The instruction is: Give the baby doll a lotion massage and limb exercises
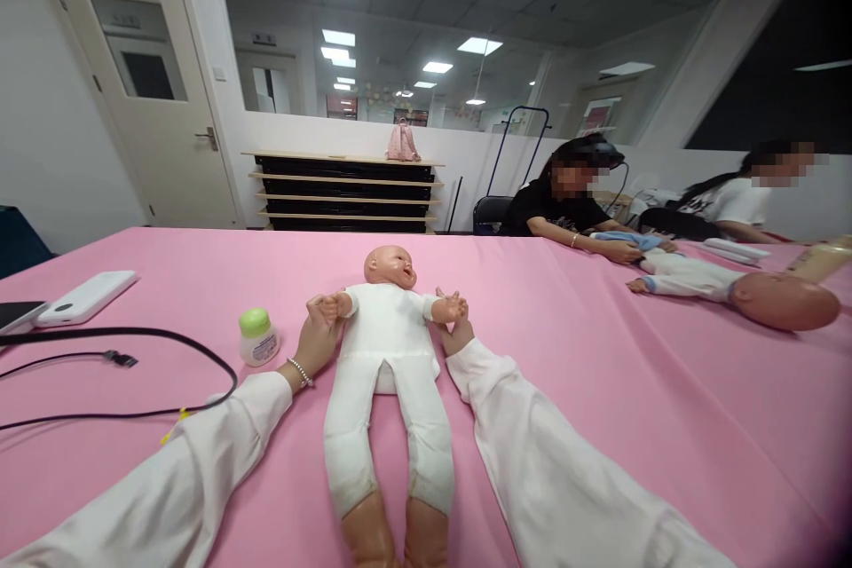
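Observation:
A baby doll point(386, 328) in a white cloth outfit lies on its back before me, head away from me and bare feet toward me. My left hand point(318, 339) is closed around the doll's arm on the left side, near its small hand. At the other side my right hand point(458, 337) grips the doll's other arm, partly hidden behind the doll's hand. Both doll arms are spread outward. Just left of my left hand stands a small white jar point(259, 344) with a green lid.
Pink cloth point(565, 355) covers the table. On the left lie a black cable point(166, 335) and a white power bank point(90, 297). To the right, a co-worker point(565, 195) handles a blue cloth point(629, 240) by a second doll point(785, 300); another person point(738, 195) sits beyond.

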The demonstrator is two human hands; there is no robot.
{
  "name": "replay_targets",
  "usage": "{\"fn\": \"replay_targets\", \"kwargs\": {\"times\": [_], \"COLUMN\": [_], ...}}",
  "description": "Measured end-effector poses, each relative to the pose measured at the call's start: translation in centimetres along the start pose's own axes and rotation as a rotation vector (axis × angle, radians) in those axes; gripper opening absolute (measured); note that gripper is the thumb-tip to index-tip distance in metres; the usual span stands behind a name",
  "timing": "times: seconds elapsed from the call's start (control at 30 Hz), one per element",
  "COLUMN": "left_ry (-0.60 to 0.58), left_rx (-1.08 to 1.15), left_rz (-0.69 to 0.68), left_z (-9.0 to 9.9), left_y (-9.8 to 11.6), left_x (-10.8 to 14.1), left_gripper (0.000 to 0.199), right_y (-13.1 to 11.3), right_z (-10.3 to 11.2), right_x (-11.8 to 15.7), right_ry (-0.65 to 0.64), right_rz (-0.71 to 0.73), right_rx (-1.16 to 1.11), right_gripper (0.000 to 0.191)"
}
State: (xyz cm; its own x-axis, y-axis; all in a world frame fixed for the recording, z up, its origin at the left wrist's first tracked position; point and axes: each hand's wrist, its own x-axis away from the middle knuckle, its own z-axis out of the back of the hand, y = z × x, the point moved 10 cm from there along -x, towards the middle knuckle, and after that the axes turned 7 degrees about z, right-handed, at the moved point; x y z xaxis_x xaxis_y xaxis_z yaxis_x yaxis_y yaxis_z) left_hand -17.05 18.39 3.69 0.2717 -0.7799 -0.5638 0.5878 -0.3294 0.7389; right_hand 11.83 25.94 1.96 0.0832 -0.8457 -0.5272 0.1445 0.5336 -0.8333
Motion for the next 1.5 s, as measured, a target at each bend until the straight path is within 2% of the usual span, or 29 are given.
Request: {"fn": "replay_targets", "kwargs": {"times": [0.03,0.1,0.27,0.47,0.63,1.33,1.5], "left_ry": [0.034,0.072,0.104,-0.149,-0.252,-0.274,-0.284], "left_rx": [-0.014,-0.053,-0.255,-0.413,-0.462,-0.423,-0.434], "left_rz": [0.025,0.037,0.044,0.129,0.246,0.231,0.153], "left_z": [-0.2,-0.8,-2.7,-5.4,-6.0,-5.4,-5.4], "left_y": [-0.3,-0.5,-0.6,-1.6,-3.3,-2.8,-2.2], "left_x": [-0.4,-1.5,-4.4,-5.6,-5.6,-5.3,-5.4], "left_gripper": [0.037,0.037,0.037,0.045,0.046,0.052,0.051], "right_y": [-0.7,-1.4,-0.4,-0.1,0.7,0.6,1.1], "right_z": [0.3,0.6,-0.4,-1.7,-1.9,-2.3,-1.8], "right_x": [-0.1,-0.7,-3.1,-4.8,-4.9,-4.5,-4.5], "right_ry": [0.055,0.167,0.273,0.123,0.072,0.019,0.059], "right_rz": [0.063,0.139,0.119,0.200,0.117,0.074,0.038], "right_rx": [0.040,0.119,0.284,0.254,0.246,0.277,0.328], "right_gripper": [0.056,0.058,0.051,0.050,0.049,0.046,0.046]}}
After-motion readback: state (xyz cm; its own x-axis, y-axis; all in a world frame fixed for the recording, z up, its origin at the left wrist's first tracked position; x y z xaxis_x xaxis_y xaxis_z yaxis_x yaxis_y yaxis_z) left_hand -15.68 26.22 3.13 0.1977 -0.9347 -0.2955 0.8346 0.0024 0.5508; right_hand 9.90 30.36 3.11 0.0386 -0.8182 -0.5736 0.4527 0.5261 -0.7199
